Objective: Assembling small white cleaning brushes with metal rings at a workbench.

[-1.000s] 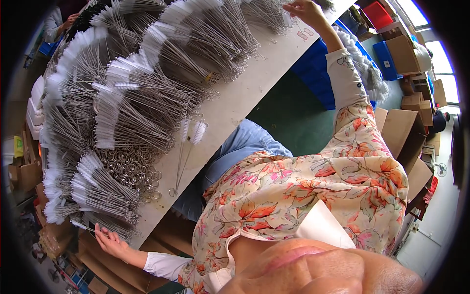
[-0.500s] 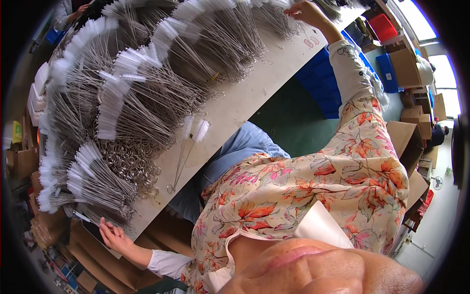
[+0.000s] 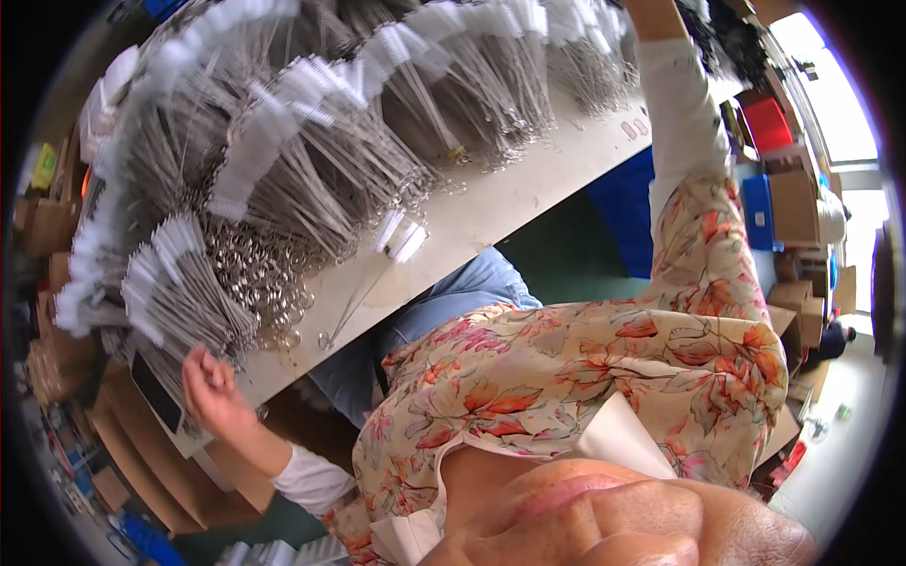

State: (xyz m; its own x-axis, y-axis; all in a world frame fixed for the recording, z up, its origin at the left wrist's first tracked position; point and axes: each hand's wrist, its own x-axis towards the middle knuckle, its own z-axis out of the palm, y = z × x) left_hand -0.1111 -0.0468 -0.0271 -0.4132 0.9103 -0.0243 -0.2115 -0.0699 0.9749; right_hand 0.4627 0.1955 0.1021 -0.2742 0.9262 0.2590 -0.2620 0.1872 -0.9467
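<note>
My left hand point(image 3: 215, 391) is at the table's near left corner, its fingers loosely curled and slightly blurred, with nothing visible in them. It is beside a bundle of wire-handled cleaning brushes point(image 3: 179, 283) with white bristle heads and looped wire ends. A dark flat rectangular object point(image 3: 157, 391) lies just left of that hand. My right arm point(image 3: 681, 113) stretches to the far right of the table; its hand is cut off by the upper edge, so its fingers are hidden. Two separate brushes point(image 3: 408, 242) lie apart near the table's front edge.
Heaped rows of similar brushes point(image 3: 311, 151) cover much of the pale table point(image 3: 510, 189). Blue bins point(image 3: 618, 217) stand beneath its right part. Open cardboard boxes point(image 3: 142, 453) are below the left corner. A red bin point(image 3: 766, 123) and more cartons point(image 3: 791, 203) stand at the right.
My right hand has moved farther out, beyond the upper edge. My left hand has risen slightly and its fingers have curled more. The whole view has shifted, bringing the dark rectangular object into sight.
</note>
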